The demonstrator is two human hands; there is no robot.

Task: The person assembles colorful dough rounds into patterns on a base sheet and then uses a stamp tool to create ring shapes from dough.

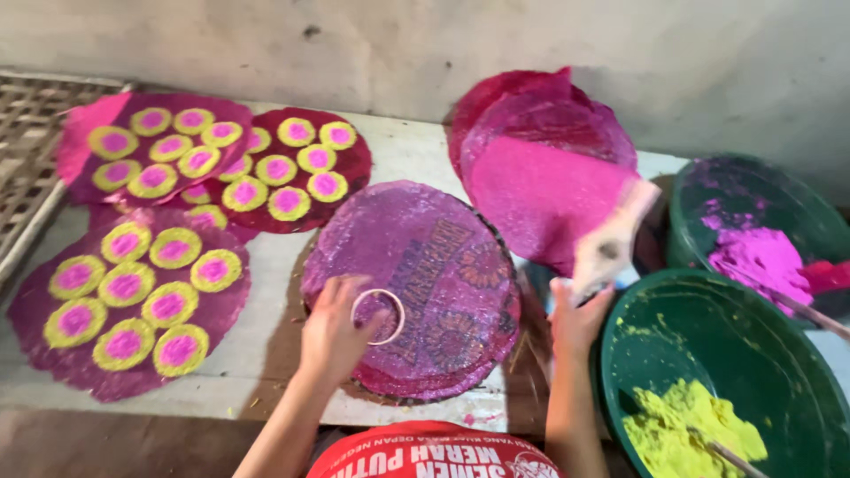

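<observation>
My left hand holds a thin ring mould against a round purple disc that lies on a round tray in front of me. My right hand lifts a blurred pale scoop or brush above the gap between the disc and the green basins. A stack of plain pink and purple discs lies behind the scoop.
Three finished discs with yellow-and-pink circles lie at left. One green basin holds yellow powder, another holds pink powder. A woven rack stands far left, a grey wall behind.
</observation>
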